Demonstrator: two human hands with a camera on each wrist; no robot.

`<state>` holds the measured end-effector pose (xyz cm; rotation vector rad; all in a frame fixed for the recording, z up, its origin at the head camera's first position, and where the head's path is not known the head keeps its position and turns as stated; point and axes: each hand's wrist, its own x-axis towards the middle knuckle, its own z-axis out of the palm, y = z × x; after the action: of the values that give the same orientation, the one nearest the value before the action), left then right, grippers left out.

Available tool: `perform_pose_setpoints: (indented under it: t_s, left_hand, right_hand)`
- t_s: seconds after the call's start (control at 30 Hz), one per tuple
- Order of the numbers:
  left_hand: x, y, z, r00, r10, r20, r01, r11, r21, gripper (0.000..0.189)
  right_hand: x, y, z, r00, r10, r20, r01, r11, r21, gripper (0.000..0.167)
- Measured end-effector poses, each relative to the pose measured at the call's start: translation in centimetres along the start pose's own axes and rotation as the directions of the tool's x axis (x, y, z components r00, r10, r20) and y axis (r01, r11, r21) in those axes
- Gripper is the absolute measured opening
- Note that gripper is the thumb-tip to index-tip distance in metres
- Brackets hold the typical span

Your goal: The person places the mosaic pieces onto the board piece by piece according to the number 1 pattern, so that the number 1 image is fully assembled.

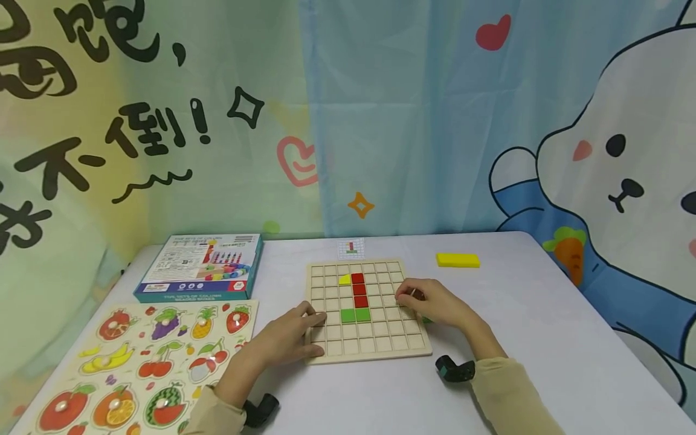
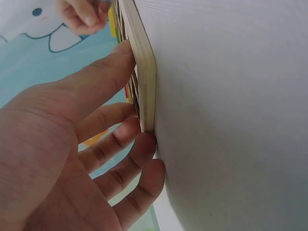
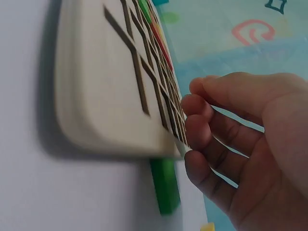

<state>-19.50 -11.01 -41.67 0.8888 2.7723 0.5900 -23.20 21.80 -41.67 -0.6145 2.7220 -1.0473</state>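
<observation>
A wooden grid board [image 1: 391, 343] lies on the table, with a yellow piece [image 1: 344, 280], a column of red squares [image 1: 360, 301] and a row of green squares [image 1: 348, 316] in its cells. My left hand [image 1: 285, 335] rests at the board's left edge. Its thumb and index finger touch the top, while the other fingertips lie along the side in the left wrist view. Bent fingers of my right hand [image 1: 435, 302] hover at the right edge; whether they pinch a small piece I cannot tell. Below them, a green block [image 3: 165, 187] sticks out beside the board.
Beyond the board lies a small pattern card [image 1: 351, 249]. A yellow bar [image 1: 458, 260] is at the back right. To the left are a printed box [image 1: 198, 266] and a fruit picture board [image 1: 136, 356]. A printed curtain [image 1: 391, 121] hangs behind the table.
</observation>
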Motion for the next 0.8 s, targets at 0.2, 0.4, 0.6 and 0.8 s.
perform_pose_setpoints:
  t_s: [0.2,0.4,0.6,0.8]
  left_hand:
    - [0.1,0.1,0.2,1.000,-0.007,0.008,0.007,1.000,-0.008,0.063]
    - [-0.1,0.2,0.2,1.000,-0.017,0.009,0.017,1.000,-0.020,0.064]
    - [0.0,0.1,0.1,1.000,-0.016,0.002,0.016,1.000,-0.001,0.063]
    - [0.0,0.2,-0.1,1.000,-0.018,0.004,0.018,1.000,-0.008,0.063]
  right_hand:
    - [-0.8,1.3,-0.9,0.999,0.042,-0.012,-0.042,0.999,-0.020,0.012]
    - [-1.5,2.1,-1.7,0.998,0.054,0.010,-0.054,0.998,-0.034,0.012]
    - [-1.8,2.7,-2.4,0.997,0.062,0.055,-0.059,0.997,-0.048,0.010]
    - [-2.1,2.9,-2.8,0.991,0.072,0.109,-0.069,0.997,-0.033,0.013]
